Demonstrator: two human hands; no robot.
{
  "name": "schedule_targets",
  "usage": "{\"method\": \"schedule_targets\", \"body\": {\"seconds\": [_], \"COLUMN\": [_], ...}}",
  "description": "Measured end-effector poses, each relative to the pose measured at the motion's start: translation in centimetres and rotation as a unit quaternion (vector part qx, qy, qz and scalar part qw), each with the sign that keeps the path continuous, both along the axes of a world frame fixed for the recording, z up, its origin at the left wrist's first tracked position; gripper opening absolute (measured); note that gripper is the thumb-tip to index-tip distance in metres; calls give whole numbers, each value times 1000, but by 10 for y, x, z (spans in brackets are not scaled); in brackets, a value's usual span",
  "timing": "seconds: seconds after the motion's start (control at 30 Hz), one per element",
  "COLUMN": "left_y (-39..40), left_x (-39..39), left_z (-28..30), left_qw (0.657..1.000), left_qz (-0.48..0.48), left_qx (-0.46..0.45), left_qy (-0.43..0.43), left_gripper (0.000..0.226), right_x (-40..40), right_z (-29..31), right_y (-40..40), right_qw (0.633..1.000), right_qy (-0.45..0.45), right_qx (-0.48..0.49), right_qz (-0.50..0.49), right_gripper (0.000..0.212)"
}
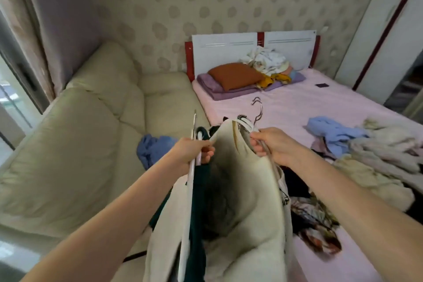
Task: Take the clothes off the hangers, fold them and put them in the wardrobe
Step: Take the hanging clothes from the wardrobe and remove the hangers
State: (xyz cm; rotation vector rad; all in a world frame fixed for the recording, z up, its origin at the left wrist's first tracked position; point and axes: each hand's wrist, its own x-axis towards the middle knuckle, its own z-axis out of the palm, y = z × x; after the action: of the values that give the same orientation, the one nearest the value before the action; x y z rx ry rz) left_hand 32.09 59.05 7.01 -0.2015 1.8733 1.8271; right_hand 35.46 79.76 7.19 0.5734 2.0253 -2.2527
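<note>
Head view: the left hand (pixel 194 151) has its grip curled round a bunch of hangers (pixel 193 144), fingers wrapped on the white bars, with a dark green garment (pixel 198 201) hanging below. The right hand (pixel 272 144) pinches the wire of a metal hanger (pixel 258 111) whose hook stands upright above the fingers. A cream fleece garment (pixel 247 190) hangs between both hands, its neckline on the right-hand hanger, above the near edge of the bed (pixel 297 103). On the pink sheet to the right lie a light blue garment (pixel 332 133) and a heap of pale clothes (pixel 384 151). An orange pillow (pixel 233 75) rests on a purple blanket near the headboard. A cream sofa (pixel 91 121) stands left of the bed, a blue cloth (pixel 151 149) on it
</note>
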Motion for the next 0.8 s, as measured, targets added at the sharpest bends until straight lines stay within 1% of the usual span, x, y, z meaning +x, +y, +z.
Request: {"method": "schedule_targets", "body": {"seconds": [0.1, 0.2, 0.27, 0.33, 0.37, 0.43, 0.5, 0.53, 0.6, 0.7, 0.73, 0.77, 0.8], "left_y": [26, 39, 52, 67, 74, 87, 102, 108, 127, 156, 168, 173, 185], "left_x": [29, 59, 82, 90, 98, 110, 131, 139, 167, 210, 232, 237, 259], "left_z": [-27, -48, -54, -54, -55, -62, -74, -81, -84, -74, -68, -67, -61], "left_qw": [999, 996, 994, 994, 993, 990, 984, 983, 972, 951, 939, 934, 920], "left_qz": [-18, -29, -56, -85, -101, -118, -156, -162, -216, -302, -340, -355, -389], "left_qx": [-40, -88, -87, -69, -62, -74, -82, -81, -82, -62, -55, -50, -49], "left_qy": [-4, 3, 14, 25, 26, 19, -3, -22, -35, -14, -17, -15, -19], "left_gripper": [22, 15, 15, 21, 23, 22, 14, 16, 21, 24, 26, 26, 26], "right_x": [41, 82, 118, 144, 161, 185, 216, 227, 270, 337, 367, 377, 405], "right_z": [-19, -64, -85, -86, -89, -95, -105, -106, -104, -91, -84, -81, -74], "right_y": [24, 26, 37, 45, 48, 45, 46, 47, 55, 68, 72, 73, 75], "right_qw": [997, 990, 987, 985, 981, 975, 967, 965, 953, 930, 919, 918, 907], "right_qy": [-38, -113, -126, -113, -117, -145, -165, -175, -177, -156, -151, -150, -151], "right_qx": [-39, -21, -25, -48, -45, -15, 12, 25, 41, 56, 66, 67, 70], "right_qz": [-61, -78, -94, -124, -149, -168, -191, -195, -242, -327, -358, -360, -388], "right_gripper": [27, 29, 27, 23, 22, 22, 23, 24, 25, 23, 23, 24, 26]}}
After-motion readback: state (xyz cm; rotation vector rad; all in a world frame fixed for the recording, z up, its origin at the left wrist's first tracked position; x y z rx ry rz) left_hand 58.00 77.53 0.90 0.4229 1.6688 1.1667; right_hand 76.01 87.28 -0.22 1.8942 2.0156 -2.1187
